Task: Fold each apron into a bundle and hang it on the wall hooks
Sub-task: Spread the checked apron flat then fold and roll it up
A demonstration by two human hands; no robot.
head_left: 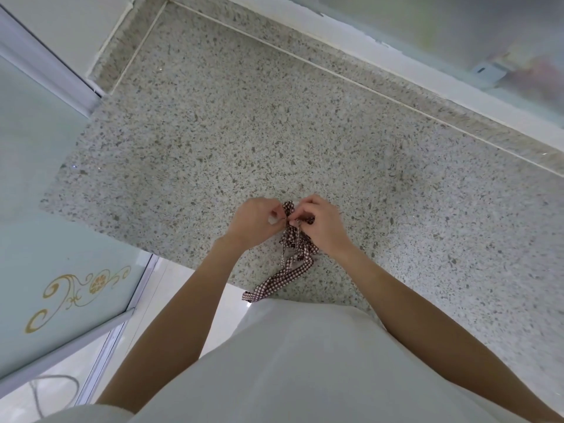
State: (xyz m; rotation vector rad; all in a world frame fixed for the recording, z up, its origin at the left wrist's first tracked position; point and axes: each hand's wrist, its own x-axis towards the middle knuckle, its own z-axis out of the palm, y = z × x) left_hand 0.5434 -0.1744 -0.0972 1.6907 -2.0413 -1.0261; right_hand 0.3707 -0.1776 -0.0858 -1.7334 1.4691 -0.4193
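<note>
White garment [305, 367] fills the bottom of the view, closest to the lens, both bare forearms reaching over it. One checked strap [297, 245], brown-and-white gingham, lies bunched on the speckled stone counter [213, 132] near its front edge, roughly 6 o'clock of counter centre; its tail runs toward 7 o'clock and ends at the counter edge by the garment. Left hand [254, 219] and right hand [319, 219] sit close together at the strap's 12 o'clock end, fingers of both curled and pinching the fabric between them. Apron body not visible, only the strap. No readable text or labels anywhere. Frosted glass door [55, 209] at 9 o'clock carries one gold floral scroll [76, 291]. Frosted window [427, 35] at 1 o'clock, contents behind it blurred.
</note>
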